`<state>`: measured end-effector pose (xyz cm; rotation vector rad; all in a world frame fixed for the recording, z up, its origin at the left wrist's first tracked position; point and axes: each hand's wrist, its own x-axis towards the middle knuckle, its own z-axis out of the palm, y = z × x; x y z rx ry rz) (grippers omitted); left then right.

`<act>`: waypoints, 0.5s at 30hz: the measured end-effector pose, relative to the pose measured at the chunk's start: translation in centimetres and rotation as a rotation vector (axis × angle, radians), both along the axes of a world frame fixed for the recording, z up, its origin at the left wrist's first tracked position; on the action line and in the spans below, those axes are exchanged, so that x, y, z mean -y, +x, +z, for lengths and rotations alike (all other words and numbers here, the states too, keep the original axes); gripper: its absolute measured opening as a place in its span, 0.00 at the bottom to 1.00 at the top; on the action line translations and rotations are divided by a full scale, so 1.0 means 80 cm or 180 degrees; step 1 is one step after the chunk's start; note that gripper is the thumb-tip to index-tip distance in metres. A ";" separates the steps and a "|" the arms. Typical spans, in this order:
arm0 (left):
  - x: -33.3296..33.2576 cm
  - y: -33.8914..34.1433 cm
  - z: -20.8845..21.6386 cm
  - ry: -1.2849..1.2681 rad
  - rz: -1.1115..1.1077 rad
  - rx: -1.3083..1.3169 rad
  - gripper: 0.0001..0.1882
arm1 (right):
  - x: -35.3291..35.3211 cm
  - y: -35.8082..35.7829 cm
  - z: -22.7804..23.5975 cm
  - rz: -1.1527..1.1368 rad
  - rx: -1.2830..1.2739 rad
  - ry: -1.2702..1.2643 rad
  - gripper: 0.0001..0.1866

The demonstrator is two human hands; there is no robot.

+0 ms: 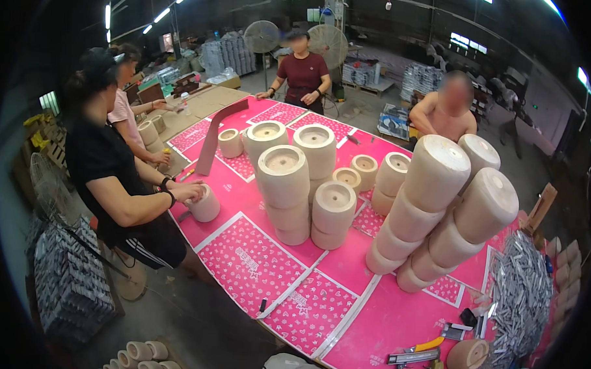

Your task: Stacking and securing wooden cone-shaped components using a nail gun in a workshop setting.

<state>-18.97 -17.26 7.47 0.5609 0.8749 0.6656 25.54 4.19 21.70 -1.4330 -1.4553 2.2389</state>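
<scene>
Neither of my hands shows in the head view. A patch of pale grey cloth appears at the lower edge. Close by on the right lie a yellow-and-silver nail gun or stapler and a hand tool with an orange-yellow handle. Tall stacks of pale wooden cylinders lean in the picture at the right of the pink-covered table. More stacked cylinders, with recessed round tops, stand in the middle.
At left, a person in black has hands on a cylinder; another person stands behind. Two more people stand at the far side. A heap of silver metal strips borders the table's right. Cylinders are gathered low at lower left.
</scene>
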 end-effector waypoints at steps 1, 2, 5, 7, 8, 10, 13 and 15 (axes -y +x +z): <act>0.001 -0.010 -0.002 0.0022 -0.0054 -0.0032 0.10 | 0.005 -0.010 0.003 -0.0051 0.0027 -0.0015 0.04; 0.002 -0.021 -0.004 0.0044 -0.0106 -0.0063 0.10 | 0.010 -0.022 0.006 -0.0100 0.0054 -0.0031 0.04; -0.003 -0.039 -0.011 0.0082 -0.0263 -0.0096 0.10 | 0.014 -0.045 0.021 -0.0248 0.0195 -0.0109 0.04; 0.000 -0.052 -0.016 0.0090 -0.0353 -0.0115 0.10 | 0.019 -0.062 0.030 -0.0332 0.0291 -0.0180 0.04; 0.002 -0.059 -0.018 0.0094 -0.0396 -0.0124 0.10 | 0.021 -0.071 0.034 -0.0372 0.0339 -0.0216 0.04; 0.012 -0.074 -0.020 0.0077 -0.0497 -0.0143 0.09 | 0.034 -0.090 0.041 -0.0464 0.0433 -0.0315 0.04; 0.020 -0.093 -0.023 0.0067 -0.0671 -0.0166 0.09 | 0.049 -0.113 0.051 -0.0621 0.0575 -0.0453 0.04; 0.026 -0.101 -0.023 0.0047 -0.0795 -0.0171 0.09 | 0.060 -0.123 0.058 -0.0732 0.0678 -0.0563 0.04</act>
